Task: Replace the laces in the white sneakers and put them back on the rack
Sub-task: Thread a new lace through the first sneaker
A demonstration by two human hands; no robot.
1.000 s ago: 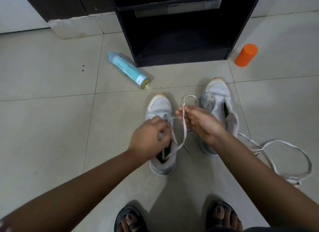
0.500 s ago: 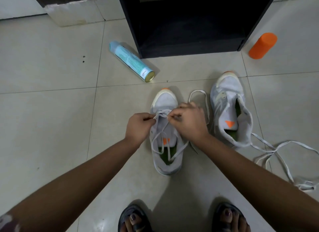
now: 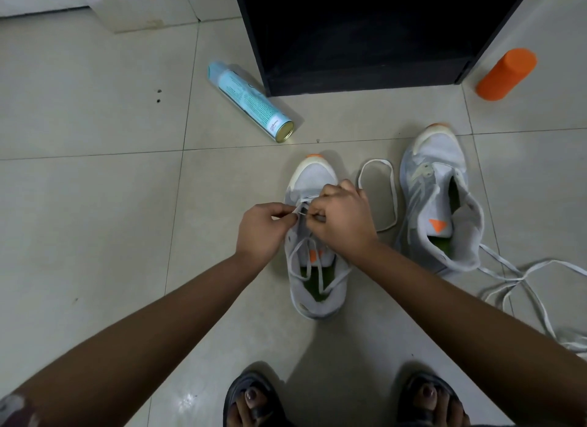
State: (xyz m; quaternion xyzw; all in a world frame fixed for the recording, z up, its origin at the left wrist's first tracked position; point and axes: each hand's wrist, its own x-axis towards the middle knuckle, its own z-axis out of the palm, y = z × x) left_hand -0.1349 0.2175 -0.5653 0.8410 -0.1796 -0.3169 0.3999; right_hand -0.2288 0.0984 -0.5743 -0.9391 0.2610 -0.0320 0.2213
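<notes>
while the tiled floor fills most of the view, the black rack stands at the far side, and the sneakers are not yet on it. both sit on the floor near of it, toes pointing far. the right sneaker is unlaced, its tongue thrown open, and the left sneaker lies under both hands. the left hand pinches a short run of the lace between thumb and curled fingers at the left eyelets. the right hand, fingers curled tight, pinches the same lace just beside it. the rest trails into the shoe's mouth and loops onto the floor between the sneakers. a second lace lies tangled right of the right sneaker. a spray can lies left of the rack, an orange bottle right of it.

the step looks like feeding the lace through an eyelet near the toe. it should go best with the tip held close to its end, the eyelet edge steadied by the left hand, the lace kept flat — and both ends drawn even before crossing higher.
</notes>
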